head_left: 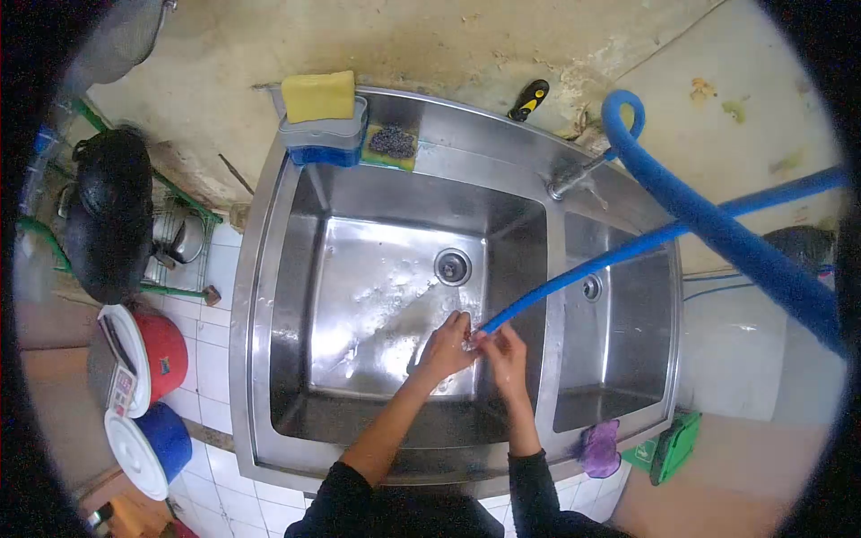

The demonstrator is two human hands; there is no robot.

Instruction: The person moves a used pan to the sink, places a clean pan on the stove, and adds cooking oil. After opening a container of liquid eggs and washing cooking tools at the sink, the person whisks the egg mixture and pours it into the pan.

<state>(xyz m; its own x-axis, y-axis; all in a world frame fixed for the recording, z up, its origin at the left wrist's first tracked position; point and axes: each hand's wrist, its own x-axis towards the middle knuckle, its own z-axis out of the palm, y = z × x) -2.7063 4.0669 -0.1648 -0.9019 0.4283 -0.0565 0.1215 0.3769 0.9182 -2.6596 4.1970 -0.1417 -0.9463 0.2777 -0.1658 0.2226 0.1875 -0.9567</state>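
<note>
Over the large steel basin (359, 251), my right hand (505, 357) has its fingers closed round the end of a blue hose (583, 273). Water runs from the hose end onto my left hand (446, 350), which is held close beside it. The fingers of my left hand are curled inward, and what lies in them, if anything, is too small to make out. Water drops and a wet sheen cover the basin floor around the round drain (453, 266). The hose rises to the right and loops near the tap (565, 186).
A yellow sponge (318, 96) sits on a soap dispenser (323, 134) beside a steel scourer (392, 142). Right of the large basin is a smaller basin (619, 323). A purple cloth (601, 448) hangs on the front edge. Red (166, 354) and blue (166, 439) buckets stand left.
</note>
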